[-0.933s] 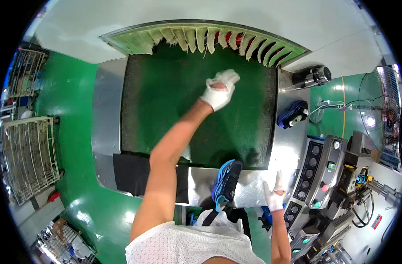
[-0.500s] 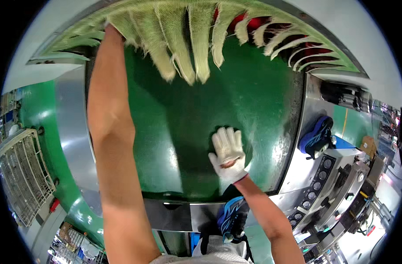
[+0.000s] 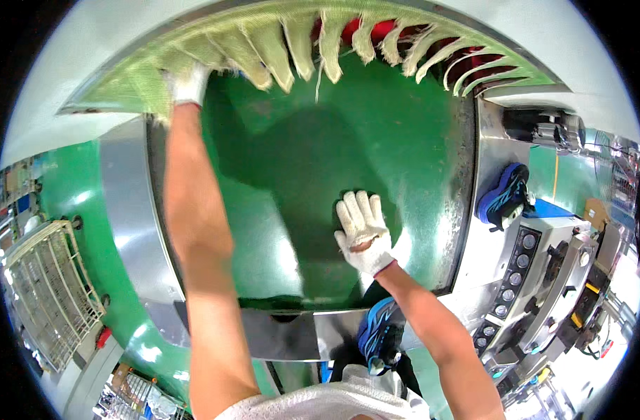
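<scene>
Frayed pale-green fabric strips (image 3: 267,56) are hung across the far opening; the white-gloved left hand (image 3: 187,84) is partly hidden among them, grip cannot be told. White-gloved right hand (image 3: 364,234) is laid open on the flat green worktop (image 3: 418,175). Black-and-blue sneaker (image 3: 380,336) is seen near front edge, partly overlapped; second sneaker (image 3: 504,197) is set on right. White wire cart (image 3: 52,294): contents indistinct.

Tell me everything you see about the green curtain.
The curtain is pale green, looks like woven cloth, and is slit into many strips with frayed ends. It hangs across an opening in the white housing, over the far end of the green surface. Toward the right the strips bend and red shows through the gaps; a thread dangles near the middle. The gloved left hand reaches in among the strips at the left, its fingertips hidden.
</scene>
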Motion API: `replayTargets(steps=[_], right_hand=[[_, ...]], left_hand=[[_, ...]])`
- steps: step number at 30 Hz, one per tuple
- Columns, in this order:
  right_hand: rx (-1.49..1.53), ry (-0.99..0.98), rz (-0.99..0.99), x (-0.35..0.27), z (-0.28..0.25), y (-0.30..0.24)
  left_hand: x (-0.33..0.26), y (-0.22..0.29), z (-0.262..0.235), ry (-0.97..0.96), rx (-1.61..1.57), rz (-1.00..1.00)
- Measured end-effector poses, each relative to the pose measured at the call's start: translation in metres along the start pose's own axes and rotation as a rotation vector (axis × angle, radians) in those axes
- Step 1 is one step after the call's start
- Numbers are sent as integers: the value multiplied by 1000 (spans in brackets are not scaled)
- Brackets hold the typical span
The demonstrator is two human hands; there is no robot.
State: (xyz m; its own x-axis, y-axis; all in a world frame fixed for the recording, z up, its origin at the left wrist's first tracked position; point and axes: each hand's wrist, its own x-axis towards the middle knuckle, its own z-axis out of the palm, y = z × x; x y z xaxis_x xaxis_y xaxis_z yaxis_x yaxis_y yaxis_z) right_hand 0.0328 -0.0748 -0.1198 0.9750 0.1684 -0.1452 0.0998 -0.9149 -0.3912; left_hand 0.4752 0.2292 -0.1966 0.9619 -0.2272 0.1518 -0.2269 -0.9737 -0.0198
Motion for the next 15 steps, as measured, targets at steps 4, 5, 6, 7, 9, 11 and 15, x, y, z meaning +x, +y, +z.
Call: replayTargets(steps=[4,5,6,7,9,11,15], right_hand=[[-95,-104,1,-16,-19,-5],[-69,-39,-31,-28,-19,0],[79,-158,61,-31,-33,-7],[228,-278,153,-35,-48,-13],[561,-167,360,-72,-63,-17],[555,1,291,-127,-132,-31],[780,508,497,-333,-128,7]], left_hand=[[-133,129,-125,123,-562,-140],[-162,144,-154,-16,-653,-230],[-194,145,-158,37,-832,-153],[-223,146,-156,82,-1011,-63],[-280,166,-173,7,-908,-54],[-332,177,-189,-9,-791,-84],[-404,246,-298,-222,-939,-142]])
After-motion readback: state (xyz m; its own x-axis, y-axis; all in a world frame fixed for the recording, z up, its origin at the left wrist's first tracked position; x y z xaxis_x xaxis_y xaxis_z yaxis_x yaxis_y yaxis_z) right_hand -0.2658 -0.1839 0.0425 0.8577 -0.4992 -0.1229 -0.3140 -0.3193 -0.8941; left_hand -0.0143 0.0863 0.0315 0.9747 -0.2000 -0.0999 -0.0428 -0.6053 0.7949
